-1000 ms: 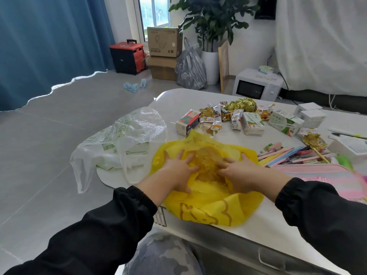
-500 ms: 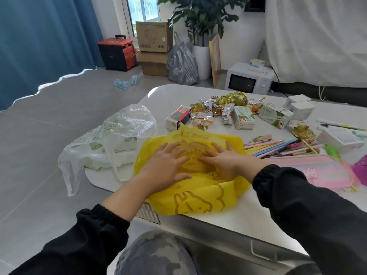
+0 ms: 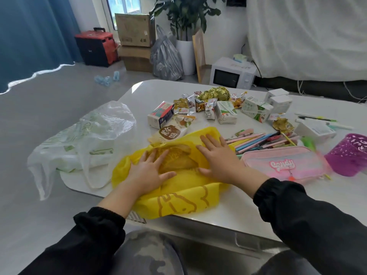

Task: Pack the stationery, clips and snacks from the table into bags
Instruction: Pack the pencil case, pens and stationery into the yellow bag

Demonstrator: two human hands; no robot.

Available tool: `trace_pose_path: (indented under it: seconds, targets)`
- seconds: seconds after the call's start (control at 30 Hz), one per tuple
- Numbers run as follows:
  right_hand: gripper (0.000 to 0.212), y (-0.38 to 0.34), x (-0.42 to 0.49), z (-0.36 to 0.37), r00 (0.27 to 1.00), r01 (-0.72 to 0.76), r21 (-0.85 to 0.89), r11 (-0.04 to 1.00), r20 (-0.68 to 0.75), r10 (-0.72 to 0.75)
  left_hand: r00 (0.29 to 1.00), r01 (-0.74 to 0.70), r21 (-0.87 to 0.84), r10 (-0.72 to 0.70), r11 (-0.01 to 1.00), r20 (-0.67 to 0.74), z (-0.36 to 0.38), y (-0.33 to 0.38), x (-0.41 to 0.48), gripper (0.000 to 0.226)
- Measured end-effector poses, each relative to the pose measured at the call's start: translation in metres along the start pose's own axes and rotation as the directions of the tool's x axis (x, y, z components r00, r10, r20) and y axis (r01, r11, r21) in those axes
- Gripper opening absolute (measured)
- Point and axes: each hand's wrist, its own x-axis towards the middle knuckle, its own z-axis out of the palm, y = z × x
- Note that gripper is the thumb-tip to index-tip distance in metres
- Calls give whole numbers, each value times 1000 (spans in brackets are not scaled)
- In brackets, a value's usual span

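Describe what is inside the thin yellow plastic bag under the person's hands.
Through the thin yellow plastic bag brownish flat shapes show between the left hand and right hand pressing it. What they are is hidden by the film.

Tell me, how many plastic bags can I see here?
3: a yellow bag at the near edge of the table, a whitish see-through bag draped over its left corner, and a grey bag on the floor beside the potted plant. More may be hidden.
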Motion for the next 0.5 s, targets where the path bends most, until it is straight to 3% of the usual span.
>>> trace_pose_path:
  seconds: [0.2,0.33,0.43,0.5]
  targets:
    - [66,-4,25,13,992,-72,279,958,118,41,990,127,-85,-132,988,-56,8,14,-7,78]
    - [41,9,13,-5,966,9,533,846,-223,131,983,134,-123,-148,983,-113,15,23,-3,75]
    - [33,28,-2,-16,898,13,465,885,-394,195,974,187,-158,-204,970,-97,15,30,1,76]
    - [36,49,-9,-22,914,-88,358,930,-342,218,967,224,-166,-241,960,-88,15,34,4,75]
